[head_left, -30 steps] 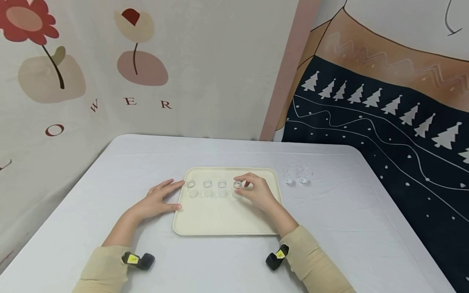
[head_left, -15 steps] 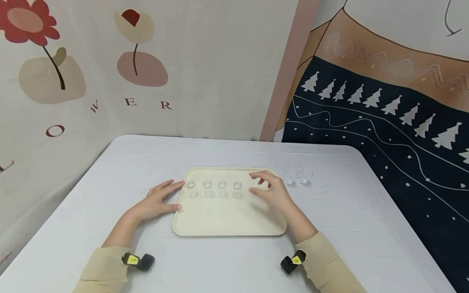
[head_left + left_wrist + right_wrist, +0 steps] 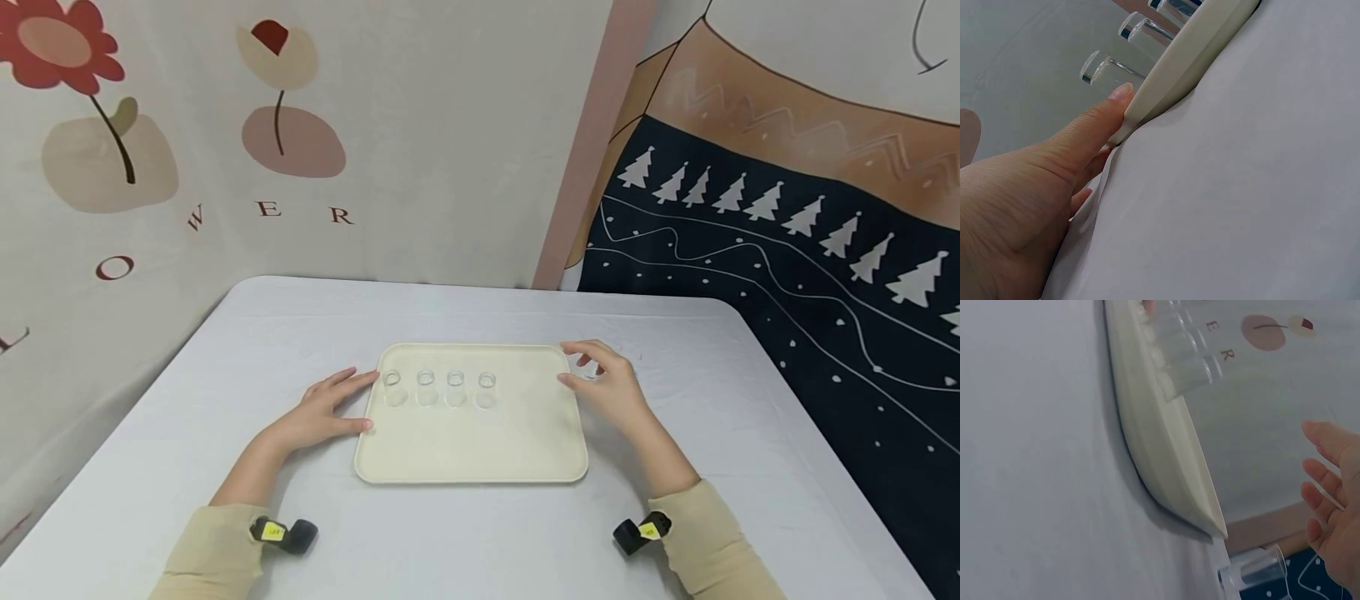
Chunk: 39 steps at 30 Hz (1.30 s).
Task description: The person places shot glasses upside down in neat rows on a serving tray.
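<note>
Several small clear shot glasses [image 3: 486,392] stand upright in a row across the cream tray [image 3: 468,454]. My left hand [image 3: 318,414] rests at the tray's left edge, thumb and fingers spread along the rim; in the left wrist view the thumb [image 3: 1094,125] touches the rim beside the nearest glass [image 3: 1116,74]. My right hand [image 3: 613,396] hovers at the tray's upper right corner, thumb and fingers apart with nothing between them. Behind it, mostly hidden, is a loose glass [image 3: 591,372] on the table; the right wrist view shows a glass [image 3: 1263,570] below the fingers.
A white cloth covers the table [image 3: 450,542]. Behind it hangs a pale curtain [image 3: 450,150] with flower prints, and at the right a dark cloth [image 3: 712,242] with white trees. Each sleeve carries a black wrist camera [image 3: 300,536].
My right hand has let go of the rightmost glass in the row and moved right, past the tray's edge to the loose glasses. The left hand has stayed in place.
</note>
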### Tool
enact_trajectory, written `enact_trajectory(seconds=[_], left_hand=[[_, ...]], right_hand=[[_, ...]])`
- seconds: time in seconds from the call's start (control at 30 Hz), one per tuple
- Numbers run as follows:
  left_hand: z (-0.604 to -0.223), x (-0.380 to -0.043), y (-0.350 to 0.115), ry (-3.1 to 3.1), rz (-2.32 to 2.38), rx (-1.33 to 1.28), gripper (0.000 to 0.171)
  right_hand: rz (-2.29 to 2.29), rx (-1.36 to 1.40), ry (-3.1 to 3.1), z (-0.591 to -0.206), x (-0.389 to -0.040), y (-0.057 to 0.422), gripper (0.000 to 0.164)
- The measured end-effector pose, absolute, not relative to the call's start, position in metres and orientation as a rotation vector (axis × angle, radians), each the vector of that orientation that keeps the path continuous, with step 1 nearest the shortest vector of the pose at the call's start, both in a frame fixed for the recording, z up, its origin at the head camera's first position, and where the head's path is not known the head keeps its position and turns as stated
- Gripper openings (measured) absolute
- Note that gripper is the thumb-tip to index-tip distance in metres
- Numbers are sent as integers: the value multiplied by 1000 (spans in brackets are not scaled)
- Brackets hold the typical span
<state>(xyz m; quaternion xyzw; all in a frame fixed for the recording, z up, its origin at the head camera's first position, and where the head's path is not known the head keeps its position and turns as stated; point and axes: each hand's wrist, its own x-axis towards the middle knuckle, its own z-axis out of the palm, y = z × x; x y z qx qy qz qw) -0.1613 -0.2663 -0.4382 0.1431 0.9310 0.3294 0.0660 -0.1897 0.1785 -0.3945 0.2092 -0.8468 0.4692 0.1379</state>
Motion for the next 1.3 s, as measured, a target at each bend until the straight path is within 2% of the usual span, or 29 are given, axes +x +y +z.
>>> enact_trajectory(seconds=[0.63, 1.3], left_hand=[[-438, -161, -266, 2809, 979, 420, 83], [-437, -161, -266, 2797, 994, 416, 82]], right_hand=[[1293, 311, -2376, -402, -206, 246, 42], [1383, 189, -2581, -432, -228, 278, 58]])
